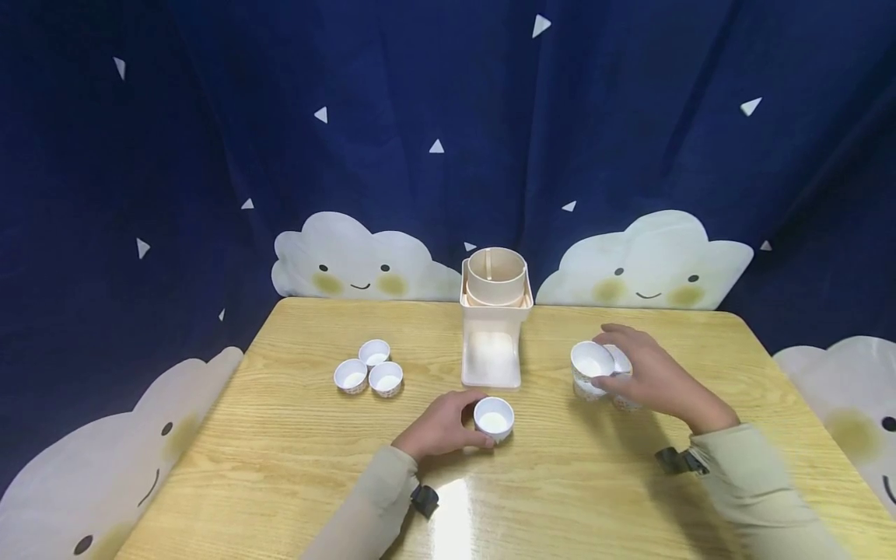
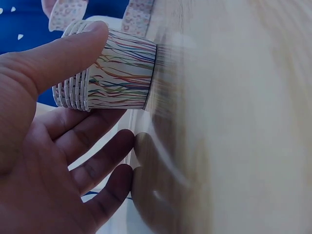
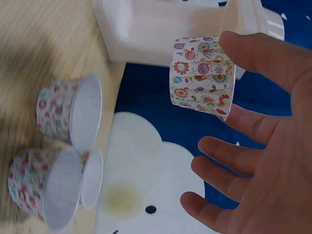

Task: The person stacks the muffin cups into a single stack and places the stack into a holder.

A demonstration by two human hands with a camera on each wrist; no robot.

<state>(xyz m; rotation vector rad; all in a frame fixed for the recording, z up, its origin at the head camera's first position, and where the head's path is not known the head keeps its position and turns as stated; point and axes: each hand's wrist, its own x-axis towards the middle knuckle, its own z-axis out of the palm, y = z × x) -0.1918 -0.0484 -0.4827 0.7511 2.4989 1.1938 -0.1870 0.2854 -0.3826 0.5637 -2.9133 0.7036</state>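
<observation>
In the head view my left hand (image 1: 439, 426) is at the table's middle, its thumb and fingers around a nested stack of paper baking cups (image 1: 494, 420). The left wrist view shows wavy coloured lines on the stack (image 2: 122, 70) and several rims packed at its top; it stands on the wood. Off to the right, my right hand (image 1: 647, 372) pinches one paper baking cup (image 3: 202, 75) by its rim between thumb and finger. This cup has a flower print and is raised off the table. Below it stand three flower-print cups (image 3: 56, 109), partly hidden in the head view.
A cream plastic stand (image 1: 491, 342) with a round cylinder (image 1: 495, 276) on top stands at the back middle of the wooden table (image 1: 294, 451). Left of it three white-lined baking cups (image 1: 386, 379) stand close together. A dark blue curtain (image 1: 392, 101) hangs behind.
</observation>
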